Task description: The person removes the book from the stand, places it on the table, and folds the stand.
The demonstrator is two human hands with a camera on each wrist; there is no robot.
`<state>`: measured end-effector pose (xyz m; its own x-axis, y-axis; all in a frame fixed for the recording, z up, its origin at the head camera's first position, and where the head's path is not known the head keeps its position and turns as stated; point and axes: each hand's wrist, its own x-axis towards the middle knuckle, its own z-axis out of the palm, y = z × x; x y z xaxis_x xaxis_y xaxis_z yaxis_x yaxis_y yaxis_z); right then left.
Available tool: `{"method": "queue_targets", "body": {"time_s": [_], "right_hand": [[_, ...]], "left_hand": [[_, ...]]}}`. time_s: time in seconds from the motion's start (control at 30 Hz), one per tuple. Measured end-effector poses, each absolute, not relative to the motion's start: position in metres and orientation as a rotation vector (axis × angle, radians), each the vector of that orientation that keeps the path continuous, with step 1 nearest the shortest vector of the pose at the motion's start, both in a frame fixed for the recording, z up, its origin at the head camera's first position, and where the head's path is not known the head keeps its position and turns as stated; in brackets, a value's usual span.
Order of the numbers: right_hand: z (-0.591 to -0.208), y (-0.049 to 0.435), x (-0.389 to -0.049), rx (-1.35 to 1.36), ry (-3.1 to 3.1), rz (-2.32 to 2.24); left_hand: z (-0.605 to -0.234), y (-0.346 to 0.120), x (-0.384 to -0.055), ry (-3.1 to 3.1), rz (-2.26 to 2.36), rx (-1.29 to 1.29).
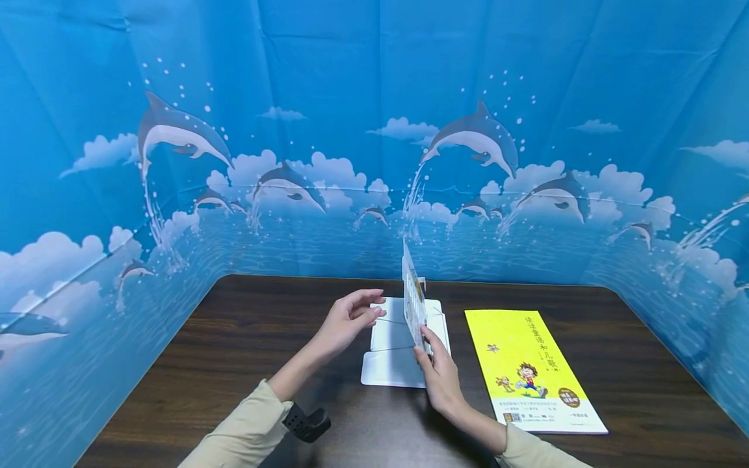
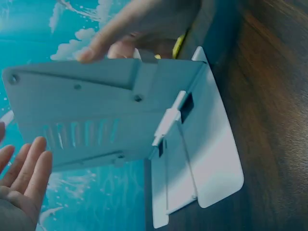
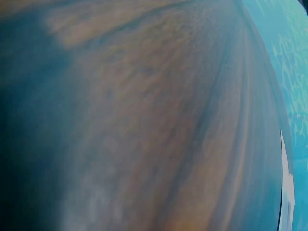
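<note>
Watching remotely, I see the right hand [image 1: 440,377] clamping the raised panel [image 1: 413,304] of a stand [image 1: 391,370] on the table [image 1: 234,364], the left hand [image 1: 348,318] loose-fingered and apart from it, so a slipped one-handed pinch could, I judge, drop the panel onto its base [image 2: 219,173].

White, flat-panelled, plastic-looking folding stand [image 2: 139,110]: smooth, low sheen; from my remote feed I cannot rule out painted metal. Dark brown wood-grain tabletop [image 1: 257,318]: smooth, soft gloss at the near edge; solid wood or laminate, I cannot tell. Blue dolphin-printed cloth backdrop [image 1: 351,71]: matt, lightly creased. Yellow-and-white rectangular paper book [image 1: 521,354]: smooth cover. Beige cloth sleeves [image 1: 242,426]: matt, wrinkled. Black perforated wrist strap [image 1: 304,426]: matt, rubber-like to my eye.
</note>
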<state>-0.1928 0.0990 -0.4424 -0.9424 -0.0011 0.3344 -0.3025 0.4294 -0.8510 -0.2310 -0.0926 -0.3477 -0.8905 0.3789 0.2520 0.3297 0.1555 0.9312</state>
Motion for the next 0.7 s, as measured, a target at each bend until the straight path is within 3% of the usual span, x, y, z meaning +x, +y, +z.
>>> {"method": "queue_targets", "body": {"time_s": [0.7], "right_hand": [[-0.429, 0.098, -0.198, 0.240, -2.615, 1.574]], "left_hand": [[-0.358, -0.101, -0.224, 2.303, 2.035, 0.740]]}}
